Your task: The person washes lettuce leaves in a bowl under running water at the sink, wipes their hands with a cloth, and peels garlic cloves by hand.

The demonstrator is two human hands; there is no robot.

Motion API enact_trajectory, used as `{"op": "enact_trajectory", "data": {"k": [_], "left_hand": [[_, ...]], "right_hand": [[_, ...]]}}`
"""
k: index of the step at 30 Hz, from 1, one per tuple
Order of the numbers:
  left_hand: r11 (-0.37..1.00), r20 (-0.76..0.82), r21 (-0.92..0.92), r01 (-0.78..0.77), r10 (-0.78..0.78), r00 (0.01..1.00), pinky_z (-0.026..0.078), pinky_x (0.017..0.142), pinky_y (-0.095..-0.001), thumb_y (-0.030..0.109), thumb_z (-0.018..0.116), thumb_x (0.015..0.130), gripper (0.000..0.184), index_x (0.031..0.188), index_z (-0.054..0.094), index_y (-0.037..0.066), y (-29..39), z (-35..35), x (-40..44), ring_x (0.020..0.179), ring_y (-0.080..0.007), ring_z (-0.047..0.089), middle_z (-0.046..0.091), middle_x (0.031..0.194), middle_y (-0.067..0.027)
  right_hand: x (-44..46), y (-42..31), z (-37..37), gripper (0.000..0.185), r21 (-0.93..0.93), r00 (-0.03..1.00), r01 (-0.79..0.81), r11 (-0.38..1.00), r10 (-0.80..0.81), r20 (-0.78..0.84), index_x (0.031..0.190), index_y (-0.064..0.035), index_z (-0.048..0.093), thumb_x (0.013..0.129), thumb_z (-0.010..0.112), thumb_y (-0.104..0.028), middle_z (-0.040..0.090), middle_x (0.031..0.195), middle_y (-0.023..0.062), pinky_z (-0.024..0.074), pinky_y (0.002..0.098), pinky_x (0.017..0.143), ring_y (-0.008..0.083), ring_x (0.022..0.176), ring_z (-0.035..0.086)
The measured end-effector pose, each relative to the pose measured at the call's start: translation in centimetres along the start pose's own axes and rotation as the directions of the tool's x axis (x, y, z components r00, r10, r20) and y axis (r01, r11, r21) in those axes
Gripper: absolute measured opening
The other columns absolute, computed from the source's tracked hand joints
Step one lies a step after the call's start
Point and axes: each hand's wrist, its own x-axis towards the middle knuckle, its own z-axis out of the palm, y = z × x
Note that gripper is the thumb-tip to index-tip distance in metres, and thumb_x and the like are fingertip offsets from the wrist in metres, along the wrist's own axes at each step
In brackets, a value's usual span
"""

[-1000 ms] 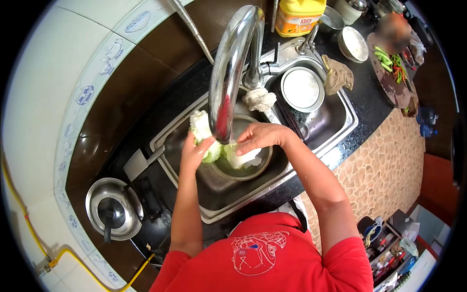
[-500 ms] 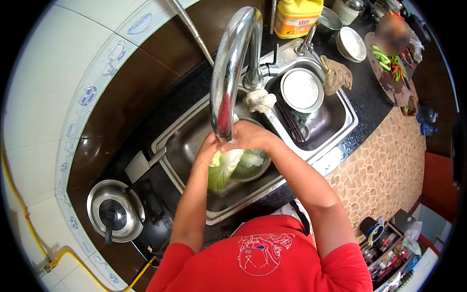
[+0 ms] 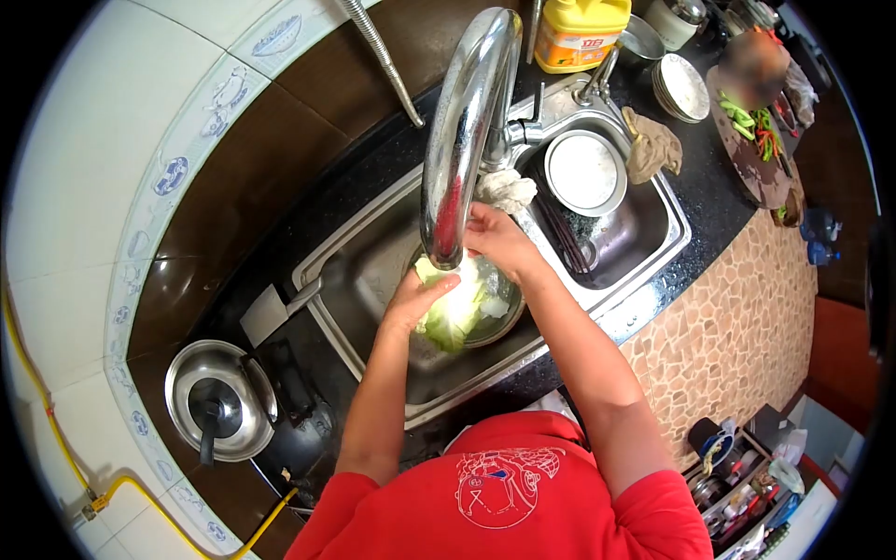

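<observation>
Under the spout of the chrome faucet (image 3: 457, 140), my left hand (image 3: 413, 299) is closed on a pale green cabbage leaf (image 3: 450, 315), its thumb lying across the leaf. My right hand (image 3: 504, 245) is beside the leaf's upper end, fingers loosely bent and apart; the spout hides some fingertips, so contact with the leaf cannot be made out. Below the leaf, a round metal basin (image 3: 509, 327) with water and pale pieces rests in the left bowl of the steel sink (image 3: 359, 271).
A white cloth (image 3: 507, 190) lies on the sink divider. The right bowl holds a white-topped round pan (image 3: 585, 173) and dark chopsticks (image 3: 565, 229). A cleaver (image 3: 266, 317) lies on the left rim near a metal pot (image 3: 219, 401). Cut vegetables cover part of a chopping board (image 3: 761, 177).
My right hand has shifted away from my left hand, up and to the right. The leaf has turned and now spreads wider below the spout. The view has shifted slightly.
</observation>
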Motion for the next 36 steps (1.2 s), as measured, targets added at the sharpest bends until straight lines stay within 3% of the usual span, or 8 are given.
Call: {"op": "enact_trajectory", "data": {"k": [10,16,18,20,24,27,31,36], "left_hand": [[0.923,0.085,0.333,-0.194,0.175,0.981,0.042,0.083,-0.0278,0.015,0.067,0.076,0.047,0.116,0.047,0.001,-0.5,-0.2,0.4,0.093,-0.0124,0.051,0.057,0.103,-0.0048],[0.89,0.023,0.443,-0.106,0.107,0.994,0.042,0.082,-0.0278,0.014,0.066,0.076,0.04,0.111,0.051,0.001,-0.1,-0.1,0.0,0.09,-0.0121,0.052,0.059,0.1,-0.0052],[0.91,-0.049,0.407,-0.085,0.115,0.992,0.042,0.083,-0.0285,0.016,0.067,0.076,0.039,0.109,0.053,-0.001,-0.3,-0.5,-0.5,0.091,-0.0138,0.053,0.059,0.1,-0.0059],[0.927,-0.12,0.369,-0.059,0.111,0.987,0.041,0.083,-0.0292,0.019,0.068,0.076,0.039,0.107,0.056,-0.002,-0.5,-1.0,-1.1,0.091,-0.0155,0.053,0.059,0.1,-0.0067],[0.959,-0.295,0.24,-0.152,0.221,0.929,0.042,0.079,-0.0281,0.01,0.068,0.076,0.03,0.101,0.058,-0.002,0.0,-2.8,-2.8,0.087,-0.014,0.052,0.058,0.096,-0.0035],[0.949,-0.33,0.301,-0.096,0.199,0.923,0.041,0.084,-0.0285,0.01,0.062,0.077,0.043,0.117,0.048,0.001,1.2,-3.7,-4.2,0.096,-0.0138,0.054,0.058,0.108,-0.0059],[0.956,-0.352,0.257,-0.145,0.232,0.907,0.043,0.082,-0.0289,0.013,0.066,0.076,0.05,0.119,0.045,0.0,1.1,-4.7,-4.1,0.093,-0.0152,0.054,0.058,0.105,-0.0071],[0.968,-0.255,0.142,-0.207,0.238,0.937,0.043,0.081,-0.0294,0.015,0.067,0.076,0.045,0.114,0.048,0.0,1.3,-4.3,-3.2,0.089,-0.0156,0.055,0.059,0.099,-0.0071]], "right_hand": [[-1.6,1.7,-0.5,0.01,0.273,0.992,-0.112,0.956,0.123,-0.024,0.08,-0.0076,0.065,0.075,0.071,-0.014,0.063,0.074,-0.0024,0.0359,0.0187,0.056,0.0036,0.064,0.051],[1.5,5.0,-2.6,0.029,-0.208,0.883,0.129,0.97,-0.208,-0.421,0.084,-0.0014,0.06,0.087,0.055,-0.03,0.06,0.067,0.004,0.0431,0.028,0.06,0.0148,0.062,0.055],[2.4,9.7,-4.9,0.029,-0.676,0.892,-0.107,0.729,-0.229,-0.389,0.097,-0.0051,0.06,0.083,0.056,-0.031,0.063,0.076,0.0116,0.0469,0.0348,0.07,0.0262,0.078,0.062],[1.5,12.4,-4.7,0.036,-0.89,0.982,-0.177,0.419,0.135,-0.131,0.109,-0.0126,0.057,0.079,0.059,-0.031,0.062,0.097,0.0164,0.0464,0.0374,0.081,0.0322,0.097,0.058],[-0.8,19.6,-3.5,0.034,-0.991,0.964,-0.113,-0.068,0.235,-0.126,0.114,-0.0188,0.056,0.08,0.054,-0.021,0.05,0.122,0.0126,0.0424,0.0419,0.089,0.028,0.121,0.041],[-0.8,21.4,-4.4,0.033,-0.992,0.948,-0.016,-0.123,0.313,-0.054,0.114,-0.0173,0.056,0.082,0.049,-0.016,0.055,0.116,0.0126,0.0442,0.0412,0.086,0.0281,0.114,0.049],[-0.2,18.0,-4.5,0.034,-0.997,0.811,-0.043,-0.06,0.581,-0.069,0.111,-0.0153,0.059,0.077,0.058,-0.016,0.06,0.106,0.015,0.0442,0.0421,0.085,0.0313,0.1,0.057],[-1.7,8.3,-5.4,0.022,-0.918,0.957,0.16,0.362,0.17,0.234,0.094,-0.0096,0.065,0.075,0.062,-0.021,0.064,0.091,0.0145,0.0478,0.0396,0.073,0.0319,0.082,0.061]]}}
